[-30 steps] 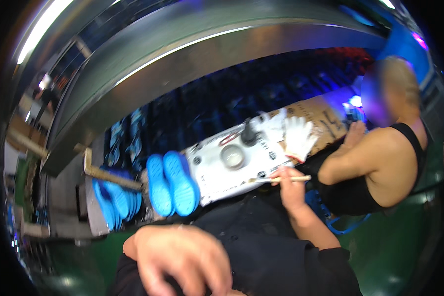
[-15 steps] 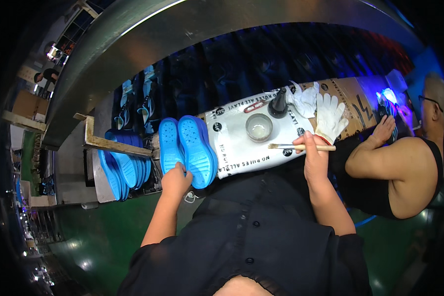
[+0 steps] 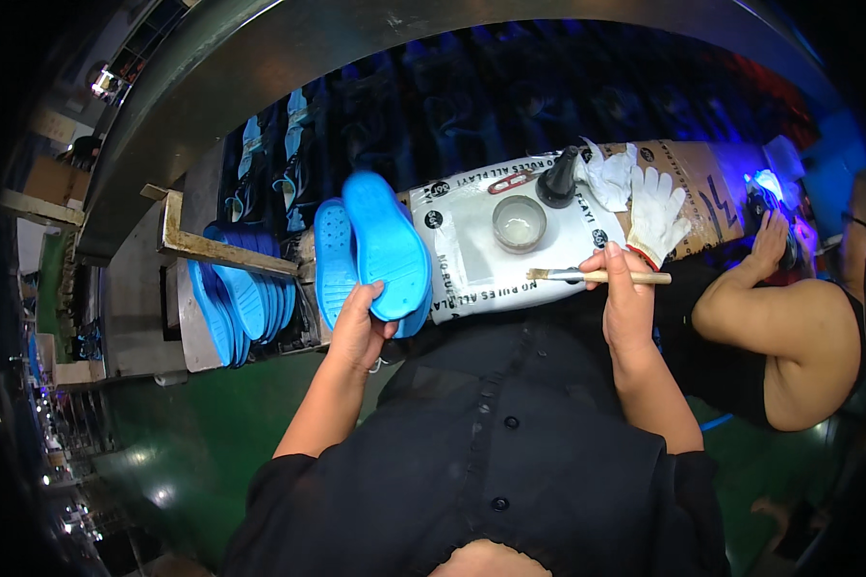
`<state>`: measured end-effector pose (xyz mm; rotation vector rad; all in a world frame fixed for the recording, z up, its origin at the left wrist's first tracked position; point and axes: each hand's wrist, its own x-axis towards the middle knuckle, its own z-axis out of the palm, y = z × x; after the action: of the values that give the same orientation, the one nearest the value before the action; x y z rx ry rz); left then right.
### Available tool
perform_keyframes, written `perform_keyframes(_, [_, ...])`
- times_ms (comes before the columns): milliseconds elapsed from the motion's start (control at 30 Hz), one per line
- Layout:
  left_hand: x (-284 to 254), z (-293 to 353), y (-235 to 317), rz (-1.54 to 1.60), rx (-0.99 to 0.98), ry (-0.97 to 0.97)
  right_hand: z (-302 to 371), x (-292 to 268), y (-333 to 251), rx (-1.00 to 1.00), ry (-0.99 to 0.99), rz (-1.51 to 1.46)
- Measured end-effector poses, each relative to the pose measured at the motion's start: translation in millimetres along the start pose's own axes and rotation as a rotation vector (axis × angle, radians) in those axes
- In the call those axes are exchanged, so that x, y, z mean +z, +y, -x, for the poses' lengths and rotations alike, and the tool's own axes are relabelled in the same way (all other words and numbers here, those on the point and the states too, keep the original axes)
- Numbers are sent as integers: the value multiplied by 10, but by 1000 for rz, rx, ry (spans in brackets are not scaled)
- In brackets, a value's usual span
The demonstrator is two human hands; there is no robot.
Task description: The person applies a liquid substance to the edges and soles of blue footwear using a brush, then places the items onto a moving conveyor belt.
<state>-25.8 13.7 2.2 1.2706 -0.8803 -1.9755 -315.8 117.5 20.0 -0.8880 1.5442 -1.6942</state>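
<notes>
Blue foam shoe sole [image 3: 387, 245] is gripped in left hand [image 3: 359, 327] fingers, wooden-handled brush [image 3: 597, 277] pinched in right hand [image 3: 627, 298]; looks unglued yet, whole stack of blue soles [image 3: 236, 303] waiting.

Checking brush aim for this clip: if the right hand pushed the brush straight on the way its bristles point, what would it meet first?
The right hand holds the brush pointing left. Just past the bristles lies the white sheet on the bench; further along, the blue sole in the left hand. Height is unclear.

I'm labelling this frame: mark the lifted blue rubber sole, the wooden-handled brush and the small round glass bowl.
lifted blue rubber sole [image 3: 385, 240], head view, middle of its flat face
wooden-handled brush [image 3: 587, 277], head view, handle beside the bristles
small round glass bowl [image 3: 519, 223], head view, centre
</notes>
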Motion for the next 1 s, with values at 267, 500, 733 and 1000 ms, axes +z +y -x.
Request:
perform_keyframes(267, [502,95,-14,-283,561,-32,106,180,-471,-527,-237,234])
perform_keyframes(500, [697,220,23,-387,699,-46,192,399,-511,-793,-343,454])
perform_keyframes(733, [608,209,1,-381,775,-25,189,332,-479,-784,-309,486])
perform_keyframes(1000, [582,160,-57,-382,840,14,196,441,-499,-800,-384,508])
